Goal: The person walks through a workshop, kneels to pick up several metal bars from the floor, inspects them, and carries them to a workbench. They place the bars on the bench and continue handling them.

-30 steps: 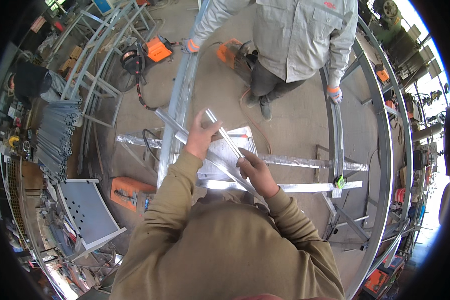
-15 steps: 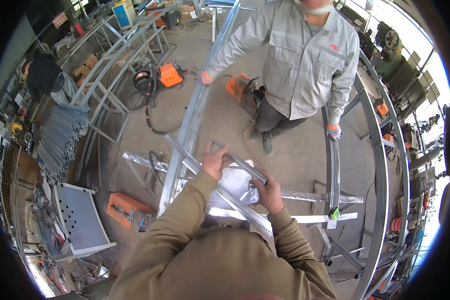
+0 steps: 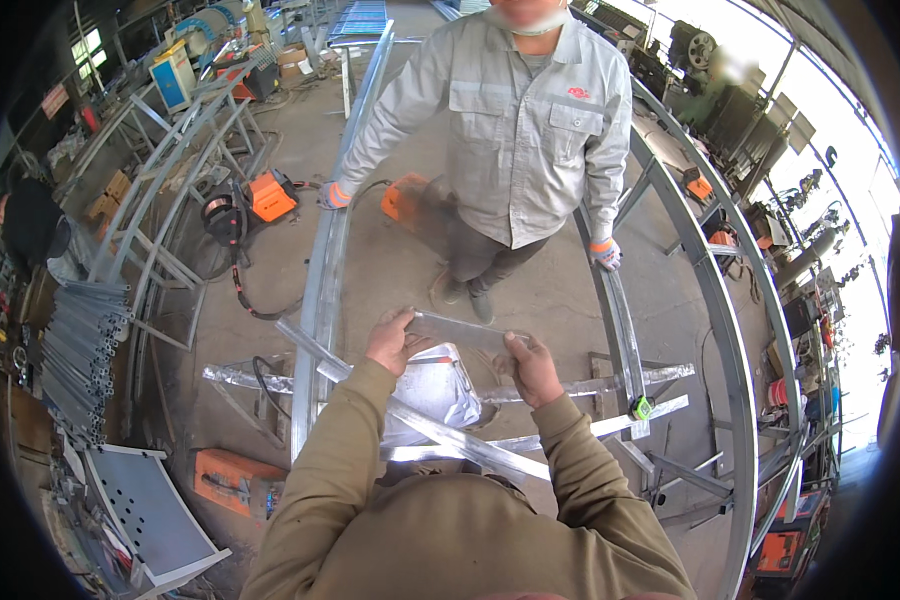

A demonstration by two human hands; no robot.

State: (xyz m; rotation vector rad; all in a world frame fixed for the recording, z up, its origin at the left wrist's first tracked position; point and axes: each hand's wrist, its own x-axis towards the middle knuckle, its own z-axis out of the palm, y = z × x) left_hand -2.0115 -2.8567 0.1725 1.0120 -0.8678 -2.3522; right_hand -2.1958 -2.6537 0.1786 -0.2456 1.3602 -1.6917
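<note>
A short flat-faced metal bar [image 3: 458, 329] is raised crosswise in front of me. My left hand [image 3: 390, 342] grips its left end, and the fingers of my right hand [image 3: 532, 370] are closed on its right end. Below it, a longer metal tube [image 3: 450, 437] lies at a slant across the work stand. White papers [image 3: 432, 395] lie beside that tube, under my hands. Left of my left hand runs a long metal beam [image 3: 322, 265].
A person in a grey jacket [image 3: 530, 140] stands opposite, gloved hands on the left beam and a right-hand beam [image 3: 625, 335]. A green tape measure [image 3: 641, 407] sits on the right beam's near end. Orange machines [image 3: 270, 195], a stack of tubes [image 3: 85, 350] and metal frames surround the area.
The bar has turned from a steep slant to nearly level, its broad face now showing. My view has swung to the right, so the surroundings appear farther left.
</note>
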